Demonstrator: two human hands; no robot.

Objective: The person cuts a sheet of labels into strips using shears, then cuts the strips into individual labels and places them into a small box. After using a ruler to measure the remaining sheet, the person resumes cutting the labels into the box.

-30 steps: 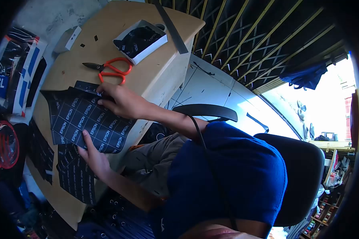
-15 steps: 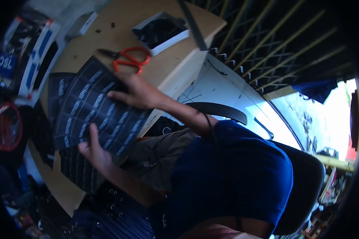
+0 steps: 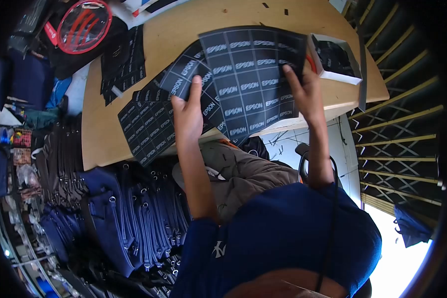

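My left hand [image 3: 188, 111] is closed on a black sheet of EPSON labels [image 3: 187, 67], thumb on top and fingers hidden beneath. Just to the right, my right hand [image 3: 309, 94] pinches the edge of a larger black label sheet [image 3: 248, 84], also printed with rows of EPSON in a white grid. The two sheets overlap like a fan above the table's near edge. More black label sheets [image 3: 149, 121] lie on the table to the left of my left hand. Behind my right hand, the red handle of the scissors [image 3: 311, 62] shows only in part.
A white open box [image 3: 355, 78] with black contents stands at the right of the wooden table [image 3: 169, 39]. Black strips [image 3: 124, 64] lie at the left. Blue straps with metal rings [image 3: 149, 213] hang below the near edge. A folding gate [image 3: 402, 134] is at the right.
My view has turned, so the table now appears higher and further right. The label sheets in my hands are spread further apart, and the scissors are now mostly covered.
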